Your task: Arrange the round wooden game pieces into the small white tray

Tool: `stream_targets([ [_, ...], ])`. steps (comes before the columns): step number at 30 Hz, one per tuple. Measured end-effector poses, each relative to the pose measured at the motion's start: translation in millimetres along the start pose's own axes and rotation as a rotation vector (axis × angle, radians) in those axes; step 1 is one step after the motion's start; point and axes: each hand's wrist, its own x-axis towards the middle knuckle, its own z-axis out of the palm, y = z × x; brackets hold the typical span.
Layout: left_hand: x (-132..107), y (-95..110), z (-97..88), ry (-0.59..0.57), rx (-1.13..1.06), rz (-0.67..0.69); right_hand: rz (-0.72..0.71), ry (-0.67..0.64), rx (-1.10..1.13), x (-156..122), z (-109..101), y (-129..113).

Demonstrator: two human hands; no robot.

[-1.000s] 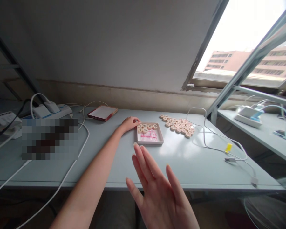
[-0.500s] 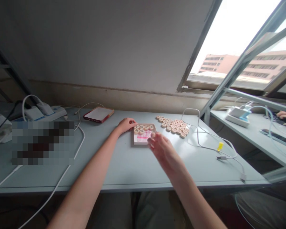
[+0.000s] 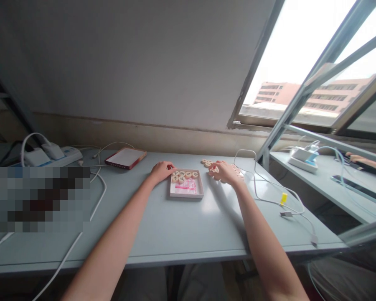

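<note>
A small white tray [image 3: 186, 194] lies on the grey table [image 3: 175, 225], with several round wooden game pieces [image 3: 184, 175] in its far row and a pink grid on its floor. My left hand [image 3: 161, 171] rests against the tray's far left corner, fingers curled at the rim. A group of loose wooden pieces [image 3: 207, 162] lies right of the tray. My right hand [image 3: 226, 172] lies over that group, fingers spread down on the pieces and hiding most of them. Whether it grips one is hidden.
A red-edged tablet [image 3: 125, 157] lies at the back left, by power strips [image 3: 52, 153] and white cables [image 3: 94, 196]. A white cable with a yellow tag [image 3: 283, 197] trails on the right. Another desk [image 3: 332, 184] stands beyond, with another person's hand [image 3: 363, 159] on it.
My right hand has gone from near the table's front edge, past the tray, to the loose pieces on the right. My left hand has stayed at the tray's corner.
</note>
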Motion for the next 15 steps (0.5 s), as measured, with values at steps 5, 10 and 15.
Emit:
stream_targets([
  [5,-4.2,10.3,1.2,-0.036,-0.036,0.078,0.001,0.053,0.007,2.0,7.5,2.0],
  [10,-3.9,20.2,6.6,-0.172,-0.054,0.059,-0.183,0.154,0.352,-1.1,0.9,-24.5],
  [15,-1.5,17.0,10.5,-0.192,-0.074,0.059,-0.401,0.003,0.404,-3.1,7.8,-61.9],
])
